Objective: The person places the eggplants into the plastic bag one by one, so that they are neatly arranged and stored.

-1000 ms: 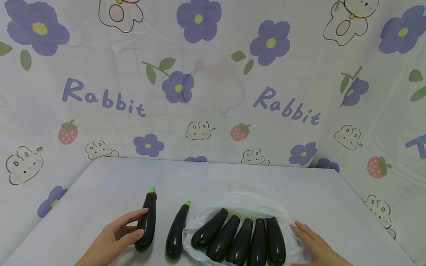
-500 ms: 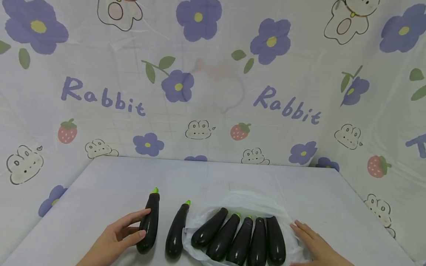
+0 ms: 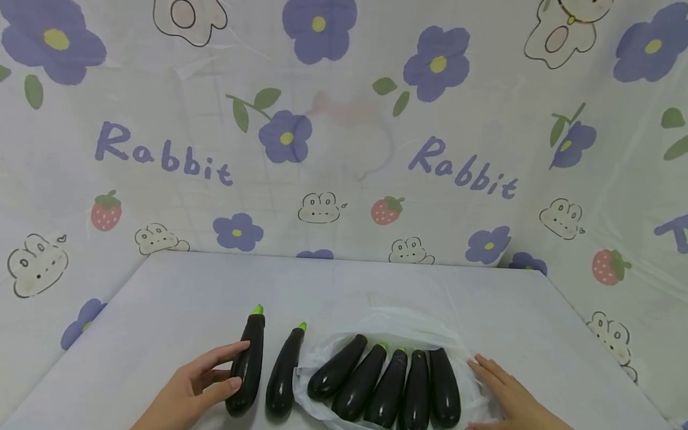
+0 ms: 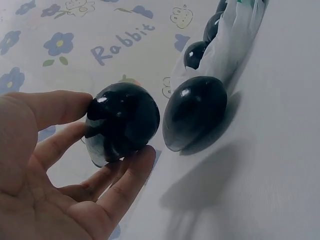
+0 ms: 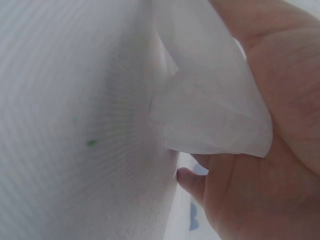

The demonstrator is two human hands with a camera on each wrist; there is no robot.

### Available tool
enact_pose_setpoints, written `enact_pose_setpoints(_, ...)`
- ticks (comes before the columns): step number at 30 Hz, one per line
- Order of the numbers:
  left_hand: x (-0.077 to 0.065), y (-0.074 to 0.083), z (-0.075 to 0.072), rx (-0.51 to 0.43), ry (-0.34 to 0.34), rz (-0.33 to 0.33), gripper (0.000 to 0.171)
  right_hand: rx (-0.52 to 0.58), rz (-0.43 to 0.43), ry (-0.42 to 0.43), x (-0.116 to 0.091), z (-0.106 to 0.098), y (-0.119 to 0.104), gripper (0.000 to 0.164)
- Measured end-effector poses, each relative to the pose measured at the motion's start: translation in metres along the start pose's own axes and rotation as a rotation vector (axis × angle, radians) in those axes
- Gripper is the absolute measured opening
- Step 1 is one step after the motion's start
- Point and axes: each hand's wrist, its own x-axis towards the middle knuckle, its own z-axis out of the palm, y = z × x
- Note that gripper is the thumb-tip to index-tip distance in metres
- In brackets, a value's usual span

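Note:
My left hand (image 3: 185, 388) pinches a dark, glossy eggplant (image 3: 250, 364) with a bright green stem tip, thumb and fingertips on its sides. In the left wrist view the held eggplant (image 4: 122, 125) shows its rounded end, with a shadow on the table below. Just right of it lies a second eggplant (image 3: 285, 376) on the table, beside a thin white plastic bag (image 3: 317, 409). Several more eggplants (image 3: 387, 388) lie side by side in the bag's mouth. My right hand (image 3: 507, 391), fingers extended, rests at the bag's right side; in the right wrist view, plastic (image 5: 215, 115) lies against the palm.
The white table (image 3: 301, 286) reaches back to a hanging cloth (image 3: 344, 179) printed with flowers, rabbits and strawberries. More of this cloth hangs along the left and right sides.
My left hand has moved slightly right with the pinched eggplant, closer to the second eggplant. My right hand and the bag stay where they were.

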Motion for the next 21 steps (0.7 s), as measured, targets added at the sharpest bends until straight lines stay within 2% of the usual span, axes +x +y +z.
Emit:
enact_pose_setpoints(4, -0.004, 0.002, 0.004, -0.022, -0.026, 0.035, 0.054, 0.006, 0.007, 0.001, 0.0, 0.0, -0.003, 0.099)
enact_pose_setpoints(12, -0.005, 0.015, 0.015, -0.082, -0.065, 0.015, 0.055, 0.138, 0.17, -0.105, 0.005, -0.006, -0.015, 0.105)
enact_pose_setpoints(21, 0.007, 0.035, 0.038, -0.102, -0.204, 0.071, 0.05, 0.155, 0.245, -0.105, 0.001, -0.008, -0.017, 0.111)
